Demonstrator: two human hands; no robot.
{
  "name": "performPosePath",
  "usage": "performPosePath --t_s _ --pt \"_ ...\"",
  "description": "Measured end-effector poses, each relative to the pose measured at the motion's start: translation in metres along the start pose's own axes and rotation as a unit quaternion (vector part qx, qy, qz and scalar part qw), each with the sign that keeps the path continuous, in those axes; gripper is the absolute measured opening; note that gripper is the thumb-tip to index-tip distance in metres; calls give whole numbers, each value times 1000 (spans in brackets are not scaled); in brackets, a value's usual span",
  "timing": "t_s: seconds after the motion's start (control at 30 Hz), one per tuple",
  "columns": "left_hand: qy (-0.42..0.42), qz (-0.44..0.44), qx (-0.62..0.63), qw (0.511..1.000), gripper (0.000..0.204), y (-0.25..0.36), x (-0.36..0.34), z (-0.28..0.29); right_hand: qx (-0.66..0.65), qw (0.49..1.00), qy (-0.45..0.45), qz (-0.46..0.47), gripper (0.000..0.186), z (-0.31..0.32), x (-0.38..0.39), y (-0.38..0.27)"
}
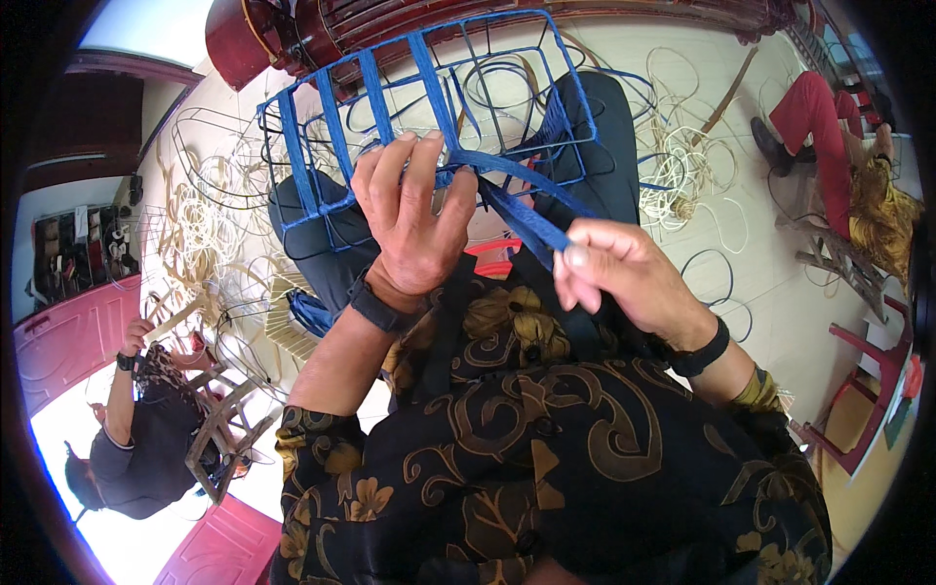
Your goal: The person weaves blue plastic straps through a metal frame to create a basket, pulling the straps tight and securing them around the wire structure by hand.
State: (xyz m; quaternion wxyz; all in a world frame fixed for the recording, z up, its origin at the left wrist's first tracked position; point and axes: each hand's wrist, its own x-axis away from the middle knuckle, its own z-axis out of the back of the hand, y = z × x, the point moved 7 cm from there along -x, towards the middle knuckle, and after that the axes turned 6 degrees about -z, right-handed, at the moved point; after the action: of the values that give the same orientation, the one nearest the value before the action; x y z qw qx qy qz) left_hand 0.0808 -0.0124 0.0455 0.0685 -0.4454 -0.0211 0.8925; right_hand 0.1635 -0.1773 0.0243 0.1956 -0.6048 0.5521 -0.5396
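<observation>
A rectangular wire basket frame (579, 90), wrapped in places with blue strip, rests across my lap. Several wide blue bands (375, 97) cross its upper face side by side. My left hand (414, 210) lies over the near edge of the frame, its fingers curled onto the wire and bands, fingertips partly hidden. From that edge a flat blue strip (531, 226) runs down to the right, doubled or folded. My right hand (616, 265) pinches this strip between thumb and fingers, to the right of the frame. Another length of the strip loops above it.
Tangled pale strips (210, 219) lie on the floor at left, with more cream strands (673, 185) at right. Dark red carved furniture (390, 34) stands ahead. One person (146, 439) handles a strip at left; another in red trousers (819, 146) sits at right beside a wooden stool (843, 263).
</observation>
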Motion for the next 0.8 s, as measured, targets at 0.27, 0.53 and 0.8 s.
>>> performPosePath --t_s 0.27,0.53,0.8 --pt "-11 -1 9 1000 21 -2 -2 1 475 863 16 169 21 8 53 -33" --pt "-16 10 27 999 25 0 -1 1 679 730 55 61 21 28 100 -17" --pt "-8 0 37 999 23 -1 0 3 249 944 133 -171 30 56 128 53"
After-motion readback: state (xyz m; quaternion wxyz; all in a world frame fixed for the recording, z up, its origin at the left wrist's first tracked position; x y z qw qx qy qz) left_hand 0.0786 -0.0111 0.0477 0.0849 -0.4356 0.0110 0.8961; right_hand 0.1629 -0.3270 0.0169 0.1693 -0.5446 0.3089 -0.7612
